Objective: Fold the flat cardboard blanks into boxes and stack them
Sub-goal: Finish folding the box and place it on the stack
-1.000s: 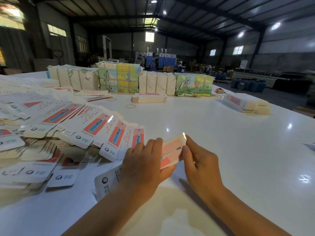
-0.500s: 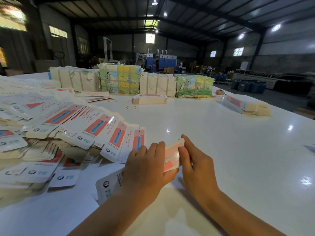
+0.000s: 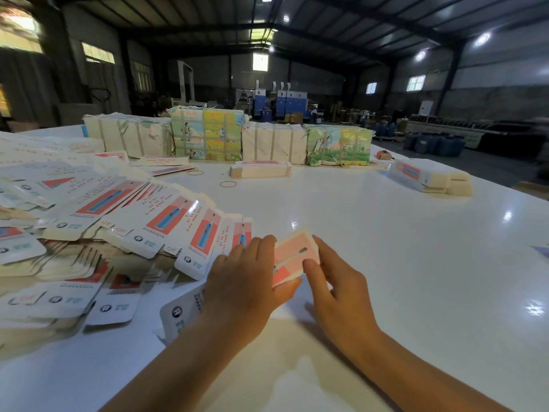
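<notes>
A long white-and-pink cardboard blank [image 3: 294, 255] printed with a toothbrush lies between my hands just above the white table [image 3: 386, 248]. My left hand [image 3: 249, 281] grips its middle, fingers over the top and thumb underneath. My right hand [image 3: 332, 281] holds the pink far end, thumb on the printed face. The blank's white near end [image 3: 181, 313] sticks out to the left below my left wrist. A fanned spread of flat blanks [image 3: 124, 221] covers the table's left side.
Strapped bundles of cartons [image 3: 208, 135] line the far edge. A small stack of blanks [image 3: 260, 169] and rubber bands [image 3: 228, 184] lie mid-table. A stack of folded boxes [image 3: 430, 178] sits far right. The table's right half is bare.
The pink end of the blank has tipped down from a raised angle to lie flatter. Both hands have shifted slightly along it, my right thumb now on its face.
</notes>
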Available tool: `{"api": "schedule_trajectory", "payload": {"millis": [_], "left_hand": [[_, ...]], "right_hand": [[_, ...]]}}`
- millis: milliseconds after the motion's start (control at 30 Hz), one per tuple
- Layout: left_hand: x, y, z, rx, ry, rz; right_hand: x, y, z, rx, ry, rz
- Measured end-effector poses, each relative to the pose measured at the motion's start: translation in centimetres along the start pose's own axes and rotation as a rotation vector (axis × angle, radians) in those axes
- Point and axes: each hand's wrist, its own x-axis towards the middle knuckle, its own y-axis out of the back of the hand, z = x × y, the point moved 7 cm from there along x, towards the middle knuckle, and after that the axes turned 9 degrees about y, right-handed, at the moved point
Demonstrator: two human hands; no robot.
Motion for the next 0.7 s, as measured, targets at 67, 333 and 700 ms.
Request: {"api": "schedule_trajectory", "payload": {"millis": [67,333,700], "left_hand": [[0.2,0.2,-0.3,0.035,-0.023,-0.033],[0.7,0.3,-1.0,0.164,-0.166,-0.096],[-0.1,-3.1,-2.4,0.111,-0.161,-0.304]], "right_hand": [[0.0,-0.4,0.2,-0.037,-0.009,-0.083],[-0.1,-1.3,1.3,-0.276,0.066,-0.42],[-0.1,-1.4,1.0,-0.586,0.316,-0.498]]}}
